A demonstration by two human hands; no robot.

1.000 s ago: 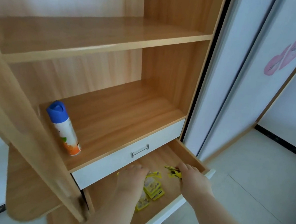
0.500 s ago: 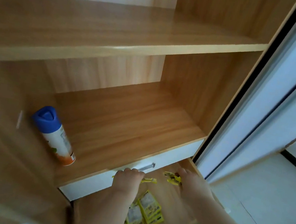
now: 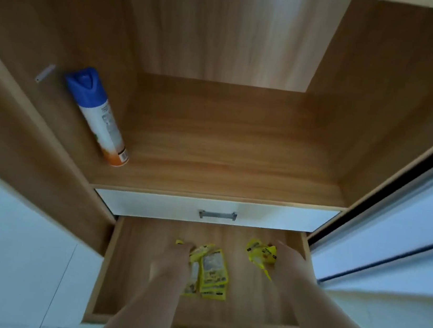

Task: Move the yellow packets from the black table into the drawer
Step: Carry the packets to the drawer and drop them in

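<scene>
The left hand [image 3: 171, 265] and right hand [image 3: 289, 264] are bare, as are both forearms [image 3: 326, 324].

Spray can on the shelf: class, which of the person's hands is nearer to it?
Left. The left hand is below and right of the spray can; the right hand is farther right in the drawer.

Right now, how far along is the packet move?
Done: a pile of packets lies in the open drawer. In hand: the right hand grips a crumpled bunch over the drawer's right side; the left hand pinches one packet beside the pile. Left: drop both. The black table is out of view, so any remainder is unknown.
</scene>
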